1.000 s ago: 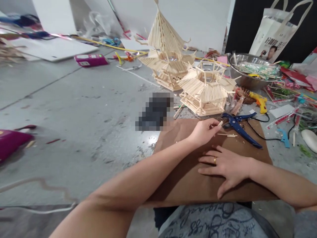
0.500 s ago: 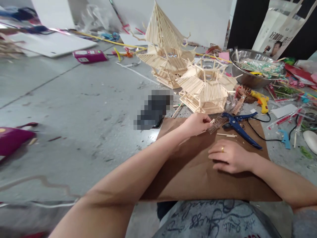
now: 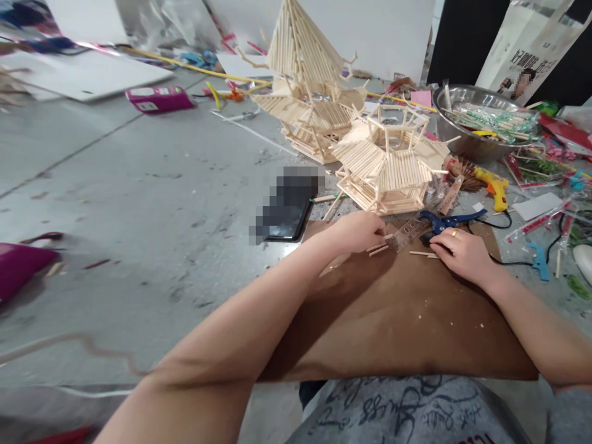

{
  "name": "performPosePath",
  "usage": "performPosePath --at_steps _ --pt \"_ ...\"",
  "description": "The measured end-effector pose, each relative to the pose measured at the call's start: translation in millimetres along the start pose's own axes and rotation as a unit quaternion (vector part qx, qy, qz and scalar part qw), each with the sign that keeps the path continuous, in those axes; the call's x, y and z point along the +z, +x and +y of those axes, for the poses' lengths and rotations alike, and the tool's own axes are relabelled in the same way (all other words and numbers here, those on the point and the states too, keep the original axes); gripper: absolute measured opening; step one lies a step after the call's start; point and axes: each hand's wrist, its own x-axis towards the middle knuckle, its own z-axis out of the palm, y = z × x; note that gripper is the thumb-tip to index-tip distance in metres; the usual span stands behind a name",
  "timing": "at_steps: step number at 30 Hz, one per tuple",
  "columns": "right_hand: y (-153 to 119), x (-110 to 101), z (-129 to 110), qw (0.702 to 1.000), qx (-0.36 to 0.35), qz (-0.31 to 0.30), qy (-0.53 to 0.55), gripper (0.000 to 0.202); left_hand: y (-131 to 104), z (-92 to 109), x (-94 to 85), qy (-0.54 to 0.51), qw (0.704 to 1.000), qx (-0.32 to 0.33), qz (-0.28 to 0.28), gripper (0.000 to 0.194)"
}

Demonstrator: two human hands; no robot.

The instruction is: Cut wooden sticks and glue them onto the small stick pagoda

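Beside a clear ruler (image 3: 407, 234) is my left hand (image 3: 363, 231), its fingertips pinched on a short wooden stick whose end barely shows. Two thin wooden sticks (image 3: 379, 250) lie just below those fingers on the brown board (image 3: 393, 327). My right hand (image 3: 462, 251) is closed over the lower handle of the blue hand cutter (image 3: 437, 223); the upper handle points right and stays visible. More cut sticks (image 3: 422, 253) lie by the right fingertips. Behind the hands stands a low, open-topped stick pavilion (image 3: 388, 163).
A taller stick pagoda (image 3: 305, 80) rises behind. Left of the board lies a phone (image 3: 291, 206). Toward the right are a yellow glue gun (image 3: 493, 188) with its cord, a metal bowl (image 3: 462, 132) of bagged sticks, and scattered scraps. A magenta box (image 3: 160, 100) sits at the far left.
My right hand has moved up and right from the bare board onto the cutter's handle. My left hand has shifted slightly left, away from the ruler.
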Motion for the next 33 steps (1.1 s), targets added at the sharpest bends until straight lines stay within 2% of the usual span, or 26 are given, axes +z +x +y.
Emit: performPosePath --at_steps 5,8,10,12,13,14,16,19,21,22,24,28,33 --pt "-0.2 1.9 -1.0 1.000 -0.005 -0.002 -0.007 0.021 -0.1 2.2 5.2 0.016 1.000 0.017 0.012 0.022" --pt "-0.2 2.7 -0.7 1.000 -0.006 -0.007 -0.004 0.023 -7.6 5.8 -5.5 0.039 0.999 -0.008 -0.003 0.026" --pt "-0.1 3.2 -0.4 1.000 -0.005 -0.012 -0.002 0.024 -17.0 3.0 -20.9 0.083 0.995 -0.053 -0.003 0.031" --pt "-0.2 3.7 0.0 1.000 -0.005 -0.018 -0.002 0.023 -27.8 -7.2 -38.4 0.125 0.983 -0.134 -0.001 0.032" --pt "-0.4 4.0 0.2 1.000 -0.005 -0.022 -0.002 0.023 -32.8 -15.2 -45.9 0.131 0.975 -0.177 -0.006 0.030" --pt "-0.7 4.4 0.4 1.000 -0.006 -0.025 -0.001 0.023 -37.0 -24.5 -51.8 0.127 0.965 -0.231 0.008 0.030" --pt "-1.6 5.3 0.9 0.999 -0.009 -0.031 0.001 0.023 -42.3 -45.3 -56.8 0.109 0.947 -0.298 0.044 0.032" --pt "-3.1 6.6 1.8 0.999 -0.018 -0.032 0.005 0.022 -41.8 -74.0 -49.7 0.098 0.948 -0.293 0.079 0.054" --pt "-3.6 7.0 2.1 0.999 -0.020 -0.030 0.003 0.022 -37.4 -88.0 -40.9 0.087 0.959 -0.251 0.094 0.061" --pt "-3.7 7.1 2.2 0.999 -0.020 -0.031 0.001 0.022 -34.6 -93.4 -36.8 0.075 0.955 -0.277 0.073 0.066" --pt "-3.6 7.0 2.2 0.999 -0.021 -0.036 -0.003 0.022 -28.8 -101.4 -30.7 0.068 0.950 -0.295 0.072 0.068" --pt "-3.5 6.8 2.0 0.999 -0.027 -0.035 -0.005 0.022 -21.4 -107.9 -25.6 0.058 0.942 -0.317 0.094 0.067" --pt "-3.8 6.7 1.5 0.999 -0.026 -0.039 -0.008 0.022 -22.7 -103.0 -26.8 0.047 0.932 -0.339 0.119 0.063"
